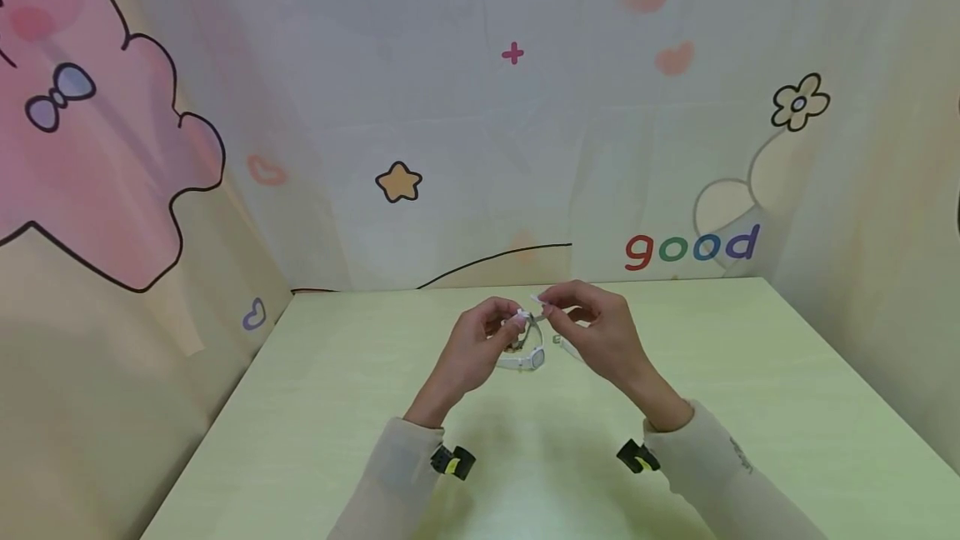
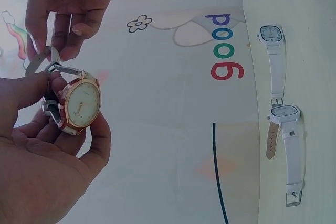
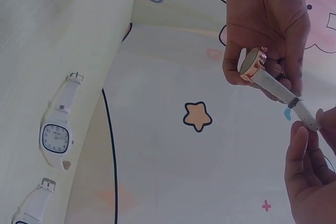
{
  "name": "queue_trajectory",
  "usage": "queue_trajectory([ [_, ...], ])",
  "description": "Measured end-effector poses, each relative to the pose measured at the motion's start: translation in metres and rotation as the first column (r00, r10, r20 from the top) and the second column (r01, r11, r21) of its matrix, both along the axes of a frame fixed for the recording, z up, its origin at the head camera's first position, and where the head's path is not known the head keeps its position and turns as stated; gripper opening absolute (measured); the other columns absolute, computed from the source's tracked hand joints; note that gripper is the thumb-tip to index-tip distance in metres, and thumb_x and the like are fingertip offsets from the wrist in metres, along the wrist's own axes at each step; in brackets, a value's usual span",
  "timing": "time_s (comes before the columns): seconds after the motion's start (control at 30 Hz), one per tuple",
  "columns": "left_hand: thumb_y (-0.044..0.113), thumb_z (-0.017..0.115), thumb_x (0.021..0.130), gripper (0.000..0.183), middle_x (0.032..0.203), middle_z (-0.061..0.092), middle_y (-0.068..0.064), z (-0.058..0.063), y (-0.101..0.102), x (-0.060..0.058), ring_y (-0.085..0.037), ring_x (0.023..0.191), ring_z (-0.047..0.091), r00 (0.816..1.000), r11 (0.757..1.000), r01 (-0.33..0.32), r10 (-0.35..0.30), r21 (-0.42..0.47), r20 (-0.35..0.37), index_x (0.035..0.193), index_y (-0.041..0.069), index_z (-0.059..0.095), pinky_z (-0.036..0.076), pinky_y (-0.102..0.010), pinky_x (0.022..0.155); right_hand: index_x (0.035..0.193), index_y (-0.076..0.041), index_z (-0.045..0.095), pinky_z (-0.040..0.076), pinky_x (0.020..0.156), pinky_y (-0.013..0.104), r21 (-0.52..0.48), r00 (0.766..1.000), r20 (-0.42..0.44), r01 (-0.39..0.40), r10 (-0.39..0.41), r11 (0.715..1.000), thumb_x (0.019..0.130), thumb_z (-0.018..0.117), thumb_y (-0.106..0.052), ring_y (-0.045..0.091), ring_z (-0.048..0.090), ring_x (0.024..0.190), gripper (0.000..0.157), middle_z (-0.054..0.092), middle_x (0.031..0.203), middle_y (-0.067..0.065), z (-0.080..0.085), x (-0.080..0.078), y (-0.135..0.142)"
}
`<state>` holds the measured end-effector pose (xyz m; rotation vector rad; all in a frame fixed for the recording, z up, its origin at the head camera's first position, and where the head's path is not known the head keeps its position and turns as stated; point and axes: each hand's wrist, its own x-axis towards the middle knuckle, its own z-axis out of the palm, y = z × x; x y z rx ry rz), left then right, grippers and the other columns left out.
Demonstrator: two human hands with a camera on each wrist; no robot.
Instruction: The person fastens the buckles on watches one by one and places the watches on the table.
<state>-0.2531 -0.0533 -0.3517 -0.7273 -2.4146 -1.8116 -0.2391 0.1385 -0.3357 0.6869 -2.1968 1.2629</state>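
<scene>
Both hands hold a wristwatch (image 2: 83, 104) with a round rose-gold case, a pale dial and a whitish strap, raised over the table. My left hand (image 1: 476, 344) grips it by the case and buckle side, its thumb on the strap in the left wrist view. The dial faces outward from the fingers there. My right hand (image 1: 600, 333) pinches the free end of the strap (image 3: 305, 116) between thumb and fingers. In the right wrist view the strap runs straight from the case through a dark buckle (image 3: 295, 102) to those fingertips.
Two white watches with squarish cases lie on the pale green table (image 1: 337, 440) below the hands, one watch (image 3: 55, 137) near the other watch (image 2: 285, 112), straps stretched out. A printed curtain (image 1: 450, 90) hangs behind the table's far edge and along its left side.
</scene>
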Motion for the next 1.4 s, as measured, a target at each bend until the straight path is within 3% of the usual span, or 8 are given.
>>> queue_trajectory([
  [0.63, 0.025, 0.059, 0.091, 0.021, 0.093, 0.063, -0.008, 0.003, 0.000, 0.000, -0.012, 0.080, 0.057, 1.000, 0.993, -0.003, 0.006, 0.121, -0.023, 0.104, 0.009, 0.062, 0.051, -0.023, 0.073, 0.092, -0.013, 0.071, 0.054, 0.067, 0.019, 0.029, 1.000, 0.003, -0.024, 0.024, 0.999, 0.084, 0.068, -0.009, 0.005, 0.063, 0.072, 0.010, 0.071, 0.086, -0.003, 0.002, -0.001, 0.001],
  [0.87, 0.016, 0.057, 0.093, 0.019, 0.090, 0.061, -0.009, 0.024, -0.003, 0.019, -0.011, 0.078, 0.054, 1.000, 0.994, 0.008, -0.008, 0.107, 0.002, 0.105, 0.002, 0.061, 0.050, -0.022, 0.073, 0.093, -0.015, 0.072, 0.054, 0.066, 0.020, 0.047, 1.000, -0.001, -0.022, 0.022, 0.999, 0.084, 0.068, -0.010, 0.005, 0.062, 0.075, 0.012, 0.071, 0.088, -0.004, 0.001, -0.001, -0.001],
  [1.17, 0.016, 0.059, 0.092, 0.018, 0.092, 0.062, -0.011, 0.025, -0.005, 0.020, -0.014, 0.078, 0.055, 1.000, 0.995, 0.022, -0.023, 0.099, 0.011, 0.105, 0.003, 0.062, 0.050, -0.021, 0.072, 0.094, -0.016, 0.073, 0.054, 0.062, 0.020, 0.048, 0.997, -0.032, -0.063, 0.065, 0.997, 0.084, 0.069, -0.012, 0.006, 0.062, 0.078, 0.012, 0.071, 0.089, -0.001, -0.001, -0.002, -0.004],
  [1.4, 0.016, 0.059, 0.092, 0.018, 0.095, 0.064, -0.012, 0.026, -0.004, 0.020, -0.017, 0.082, 0.059, 1.000, 0.995, 0.004, -0.006, 0.100, 0.018, 0.105, 0.004, 0.063, 0.053, -0.025, 0.073, 0.099, -0.016, 0.069, 0.055, 0.068, 0.021, 0.022, 0.999, -0.006, -0.036, 0.036, 0.999, 0.083, 0.070, -0.018, 0.006, 0.064, 0.079, 0.015, 0.071, 0.091, -0.003, 0.001, 0.000, -0.005],
])
